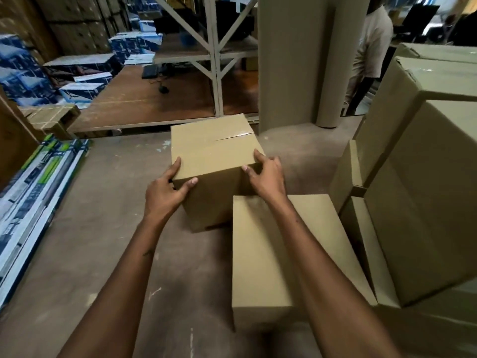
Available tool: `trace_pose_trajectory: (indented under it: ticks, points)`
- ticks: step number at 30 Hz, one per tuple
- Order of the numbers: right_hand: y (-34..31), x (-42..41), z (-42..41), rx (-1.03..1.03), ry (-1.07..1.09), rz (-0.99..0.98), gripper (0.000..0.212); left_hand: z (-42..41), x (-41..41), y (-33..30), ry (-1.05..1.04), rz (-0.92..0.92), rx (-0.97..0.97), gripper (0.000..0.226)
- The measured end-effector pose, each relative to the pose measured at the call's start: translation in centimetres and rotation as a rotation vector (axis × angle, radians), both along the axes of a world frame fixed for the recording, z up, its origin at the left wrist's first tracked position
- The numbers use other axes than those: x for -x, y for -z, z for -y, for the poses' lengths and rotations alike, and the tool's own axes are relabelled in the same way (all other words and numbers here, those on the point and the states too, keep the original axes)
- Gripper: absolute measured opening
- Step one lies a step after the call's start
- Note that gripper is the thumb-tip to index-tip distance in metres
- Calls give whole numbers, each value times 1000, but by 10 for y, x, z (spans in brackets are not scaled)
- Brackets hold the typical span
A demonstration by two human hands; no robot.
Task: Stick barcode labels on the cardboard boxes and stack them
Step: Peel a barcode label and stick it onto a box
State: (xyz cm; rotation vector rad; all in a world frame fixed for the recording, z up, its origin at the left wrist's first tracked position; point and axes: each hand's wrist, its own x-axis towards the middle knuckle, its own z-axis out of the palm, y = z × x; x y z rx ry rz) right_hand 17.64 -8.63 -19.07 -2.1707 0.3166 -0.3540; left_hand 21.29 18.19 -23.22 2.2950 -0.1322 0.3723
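Observation:
A taped brown cardboard box [214, 148] stands on the concrete floor ahead of me. My left hand [165, 192] grips its near left corner, thumb on the front face. My right hand [265, 174] grips its near right corner, fingers over the top edge. A second plain cardboard box [258, 259] sits nearer to me, just right of the first, under my right forearm. No barcode label shows on either box.
A stack of larger cardboard boxes [423, 177] rises at the right. Tall cardboard rolls [291, 60] stand behind the held box, beside a metal rack post [216, 73]. Long printed cartons [33, 192] lie along the left. A person [369, 58] stands at the back right.

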Motion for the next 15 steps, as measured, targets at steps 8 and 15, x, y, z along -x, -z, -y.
trace_pose_trajectory:
  ticks: [8, 15]
  points:
    - [16, 51, -113, -82, -94, 39, 70, -109, 85, 2, -132, 37, 26, 85]
    - [41, 111, -156, 58, -81, 27, 67, -157, 150, 21, -126, 39, 14, 86]
